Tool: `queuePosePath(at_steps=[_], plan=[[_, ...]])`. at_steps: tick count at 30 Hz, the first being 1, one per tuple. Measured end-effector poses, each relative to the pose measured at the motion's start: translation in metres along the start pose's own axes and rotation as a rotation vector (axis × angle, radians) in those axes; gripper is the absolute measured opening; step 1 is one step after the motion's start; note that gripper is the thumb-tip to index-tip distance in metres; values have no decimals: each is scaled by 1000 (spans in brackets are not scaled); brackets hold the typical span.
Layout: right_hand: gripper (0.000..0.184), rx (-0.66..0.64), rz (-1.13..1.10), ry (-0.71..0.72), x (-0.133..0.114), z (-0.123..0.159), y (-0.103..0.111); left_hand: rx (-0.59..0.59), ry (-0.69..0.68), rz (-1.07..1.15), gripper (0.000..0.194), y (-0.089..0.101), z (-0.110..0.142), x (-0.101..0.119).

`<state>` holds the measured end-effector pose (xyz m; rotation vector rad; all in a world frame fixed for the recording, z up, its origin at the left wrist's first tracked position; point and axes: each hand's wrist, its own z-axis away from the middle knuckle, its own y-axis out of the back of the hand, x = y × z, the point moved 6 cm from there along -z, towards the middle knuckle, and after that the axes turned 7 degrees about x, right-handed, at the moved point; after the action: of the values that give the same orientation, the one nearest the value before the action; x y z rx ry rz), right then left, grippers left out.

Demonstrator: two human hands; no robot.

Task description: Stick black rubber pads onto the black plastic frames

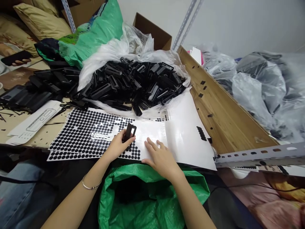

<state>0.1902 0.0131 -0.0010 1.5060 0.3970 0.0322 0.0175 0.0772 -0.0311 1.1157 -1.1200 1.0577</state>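
My left hand (pixel 119 146) is closed round a small black plastic frame part (pixel 130 131), held upright over a white sheet of black round stickers (pixel 83 130). My right hand (pixel 160 157) lies with fingers stretched flat on the bare white part of the sheet, just right of the held part. A big heap of the same black plastic parts (pixel 133 82) lies on clear plastic behind the sheet.
An open green woven sack (pixel 147 194) sits below my hands. A wooden board (pixel 214 105) slants at the right beside plastic bags (pixel 259 82) of parts. More black parts (pixel 35 89) lie at the left. Another person's hand with a phone (pixel 16 58) is at far left.
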Motion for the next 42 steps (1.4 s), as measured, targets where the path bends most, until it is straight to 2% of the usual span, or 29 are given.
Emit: queuePosePath(at_steps=[2, 4, 6, 9, 15, 18, 23, 28, 31, 35, 42], plan=[[47, 83, -74, 24, 2, 0, 10, -7, -11, 26, 33, -3, 0, 2], [29, 109, -199, 89, 0, -5, 13, 13, -10, 41, 36, -5, -1, 2], [18, 97, -310, 135, -4, -13, 10, 60, 11, 57, 40, -4, -2, 1], [10, 94, -354, 117, -8, -23, 0, 108, 56, 144, 45, -3, -4, -3], [14, 79, -374, 125, -11, -22, -4, -11, 247, 419, 52, -9, -6, -12], [17, 92, -429, 147, -12, -16, -2, -10, 252, 427, 50, -8, -7, -12], [17, 104, -546, 60, -6, -15, -1, -32, 269, 382, 42, -8, -6, -13], [12, 350, -974, -84, 7, -15, 18, -107, 286, 498, 40, -21, 1, -11], [14, 425, -1111, -150, 7, -16, 17, -139, 280, 543, 39, -28, 4, -10], [15, 416, -1102, -140, -2, -20, 8, -147, 294, 555, 34, -31, 6, -12], [15, 444, -1020, -133, -8, -24, 3, -148, 321, 563, 37, -29, 6, -13]])
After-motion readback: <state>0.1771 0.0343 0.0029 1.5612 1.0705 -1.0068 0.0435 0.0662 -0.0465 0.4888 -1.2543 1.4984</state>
